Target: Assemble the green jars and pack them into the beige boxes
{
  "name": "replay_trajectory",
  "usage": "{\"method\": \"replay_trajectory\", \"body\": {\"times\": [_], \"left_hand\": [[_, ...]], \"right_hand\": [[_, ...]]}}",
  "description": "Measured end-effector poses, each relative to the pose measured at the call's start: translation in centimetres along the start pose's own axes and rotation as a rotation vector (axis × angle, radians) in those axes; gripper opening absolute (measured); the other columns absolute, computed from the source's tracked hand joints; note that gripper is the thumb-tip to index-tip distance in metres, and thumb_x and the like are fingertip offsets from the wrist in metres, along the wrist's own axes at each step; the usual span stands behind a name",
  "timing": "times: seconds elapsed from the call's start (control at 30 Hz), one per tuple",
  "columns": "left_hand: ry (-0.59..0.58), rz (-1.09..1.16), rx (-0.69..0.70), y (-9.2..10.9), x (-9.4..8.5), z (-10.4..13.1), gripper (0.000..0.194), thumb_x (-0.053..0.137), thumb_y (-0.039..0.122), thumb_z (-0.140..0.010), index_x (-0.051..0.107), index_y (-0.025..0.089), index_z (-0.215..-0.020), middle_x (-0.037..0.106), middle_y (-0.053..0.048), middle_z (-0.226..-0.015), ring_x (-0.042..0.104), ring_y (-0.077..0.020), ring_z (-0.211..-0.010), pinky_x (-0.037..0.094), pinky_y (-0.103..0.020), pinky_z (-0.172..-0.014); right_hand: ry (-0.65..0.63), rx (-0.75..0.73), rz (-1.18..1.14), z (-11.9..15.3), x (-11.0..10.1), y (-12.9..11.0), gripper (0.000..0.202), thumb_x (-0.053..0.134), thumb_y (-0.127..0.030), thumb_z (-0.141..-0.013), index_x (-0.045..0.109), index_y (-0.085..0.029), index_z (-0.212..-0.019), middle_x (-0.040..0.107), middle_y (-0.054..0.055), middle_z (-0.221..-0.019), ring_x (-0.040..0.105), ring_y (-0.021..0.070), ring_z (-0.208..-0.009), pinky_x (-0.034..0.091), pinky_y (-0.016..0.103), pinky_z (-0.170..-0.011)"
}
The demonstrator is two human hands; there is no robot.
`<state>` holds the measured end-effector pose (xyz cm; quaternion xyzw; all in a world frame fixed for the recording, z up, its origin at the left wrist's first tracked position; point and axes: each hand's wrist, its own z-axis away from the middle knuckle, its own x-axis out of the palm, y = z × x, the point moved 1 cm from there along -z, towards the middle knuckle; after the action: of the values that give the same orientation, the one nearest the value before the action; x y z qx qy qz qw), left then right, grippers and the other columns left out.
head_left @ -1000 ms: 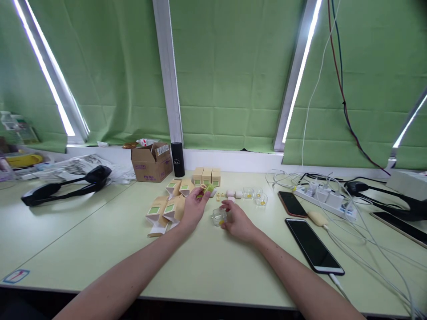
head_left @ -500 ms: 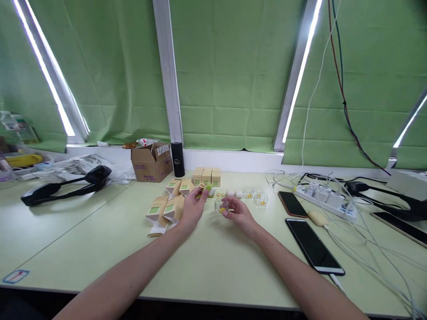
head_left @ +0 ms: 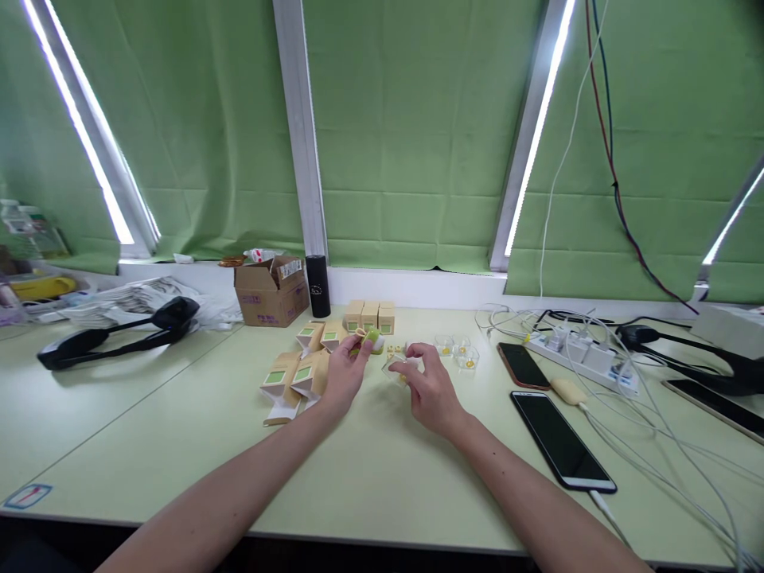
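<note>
Over the pale table (head_left: 358, 477), I see the left hand (head_left: 346, 372) pinching a small green-and-white piece (head_left: 373, 341) and the right hand (head_left: 434, 390) gripping, between them, a clear plastic container (head_left: 389, 368). I'd judge light, steady finger pressure best. Purple print on the cardboard box (head_left: 263, 298) is too blurred to read.

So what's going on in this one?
Someone is working at a table with both hands. The left hand holds a small green-and-white item near some tan boxes. The right hand has its fingers at a clear container; its grip is hard to make out. Three more clear containers stand beyond it, to the right.
</note>
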<state>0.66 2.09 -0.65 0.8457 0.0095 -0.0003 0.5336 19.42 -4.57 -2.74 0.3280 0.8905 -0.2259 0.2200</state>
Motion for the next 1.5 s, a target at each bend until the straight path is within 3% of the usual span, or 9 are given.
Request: {"method": "replay_trajectory", "body": {"times": [0.1,0.2,0.37,0.5,0.77,1.0,1.5], "left_hand": [[-0.005,0.013,0.008,0.1,0.0,0.0,0.054,0.072,0.067,-0.080,0.071,0.017,-0.100,0.072,-0.008,-0.099,0.068,-0.0222,-0.091,0.054,-0.032,-0.080],[-0.016,0.012,0.027,0.3,0.0,0.2,0.054,0.071,0.068,-0.080,0.070,0.017,-0.100,0.071,-0.008,-0.099,0.067,-0.0222,-0.092,0.054,-0.031,-0.080],[-0.029,0.021,0.042,0.4,0.1,0.3,0.052,0.069,0.068,-0.082,0.070,0.018,-0.096,0.071,-0.007,-0.098,0.067,-0.0217,-0.093,0.053,-0.030,-0.079],[-0.038,0.002,0.026,0.3,0.3,0.3,0.053,0.070,0.071,-0.079,0.072,0.020,-0.093,0.072,-0.006,-0.095,0.067,-0.0222,-0.090,0.054,-0.030,-0.077],[-0.080,-0.046,-0.033,0.1,0.4,0.4,0.058,0.071,0.074,-0.076,0.073,0.017,-0.088,0.074,-0.006,-0.084,0.066,-0.0211,-0.078,0.054,-0.032,-0.075],[-0.140,-0.074,-0.011,0.3,0.7,0.6,0.058,0.072,0.074,-0.075,0.075,0.017,-0.082,0.073,-0.006,-0.074,0.066,-0.0215,-0.071,0.054,-0.032,-0.069],[-0.251,-0.030,-0.036,-0.1,0.9,1.1,0.055,0.073,0.070,-0.078,0.075,0.016,-0.089,0.075,-0.009,-0.087,0.068,-0.0232,-0.082,0.053,-0.033,-0.075]], "right_hand": [[-0.005,0.075,-0.155,-0.1,0.0,0.1,0.056,0.052,0.002,-0.078,0.065,-0.027,-0.123,0.055,0.012,-0.130,0.053,0.0272,-0.127,0.050,0.047,-0.104],[0.002,0.252,-0.414,-0.3,0.2,0.4,0.048,0.064,-0.010,-0.080,0.065,-0.027,-0.125,0.062,0.010,-0.129,0.057,0.0271,-0.125,0.050,0.047,-0.106],[0.027,0.580,-0.963,-0.4,1.0,1.2,0.050,0.079,-0.045,-0.083,0.062,-0.026,-0.126,0.073,0.008,-0.104,0.070,0.0252,-0.101,0.059,0.044,-0.090],[0.029,0.731,-1.184,-0.4,1.4,1.6,0.056,0.082,-0.057,-0.079,0.063,-0.023,-0.120,0.075,0.005,-0.086,0.073,0.0236,-0.079,0.061,0.044,-0.079],[0.043,0.688,-1.145,-0.4,1.5,1.4,0.053,0.088,-0.051,-0.074,0.065,-0.023,-0.113,0.073,0.004,-0.091,0.071,0.0204,-0.081,0.063,0.038,-0.073],[0.046,0.669,-1.136,-0.3,2.0,1.8,0.052,0.090,-0.049,-0.071,0.069,-0.022,-0.110,0.073,0.006,-0.100,0.072,0.0211,-0.084,0.066,0.042,-0.076],[0.089,0.675,-1.164,-0.2,2.2,1.6,0.049,0.090,-0.048,-0.072,0.068,-0.023,-0.108,0.072,0.005,-0.098,0.072,0.0230,-0.091,0.066,0.042,-0.078]]}}
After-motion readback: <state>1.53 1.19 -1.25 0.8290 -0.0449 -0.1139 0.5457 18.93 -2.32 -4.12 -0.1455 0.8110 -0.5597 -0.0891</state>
